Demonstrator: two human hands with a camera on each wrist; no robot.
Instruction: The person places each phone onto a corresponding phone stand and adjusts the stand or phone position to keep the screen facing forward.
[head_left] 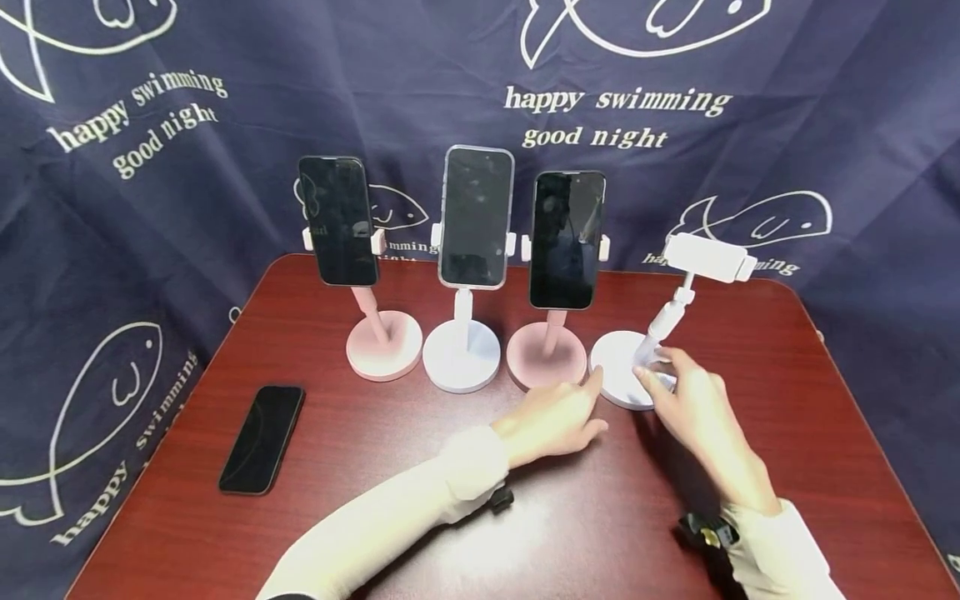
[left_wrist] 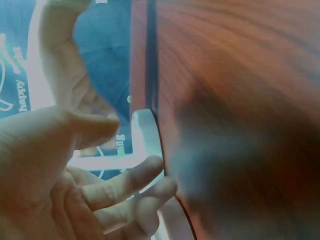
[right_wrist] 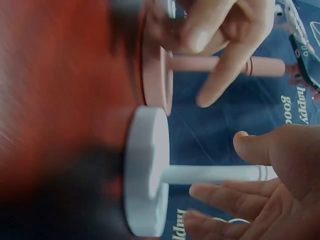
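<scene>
A white phone stand (head_left: 618, 371) with no phone in its tilted holder (head_left: 705, 257) stands at the right of the row. My right hand (head_left: 697, 408) is at its post; in the right wrist view the thumb (right_wrist: 252, 146) and fingers are spread on either side of the post (right_wrist: 210, 174), with a gap between thumb and post. With the index finger extended, my left hand (head_left: 551, 421) is at the near left rim of the white base. In the left wrist view its fingers (left_wrist: 125, 182) are relaxed beside that base (left_wrist: 145, 132) and hold nothing.
Left of it stand a pink stand (head_left: 536, 354), a white stand (head_left: 461, 367) and another pink stand (head_left: 386, 350), each bearing a phone upright. One dark phone (head_left: 262, 439) lies flat on the table (head_left: 360, 450) at the left. A patterned blue curtain (head_left: 420, 92) hangs behind.
</scene>
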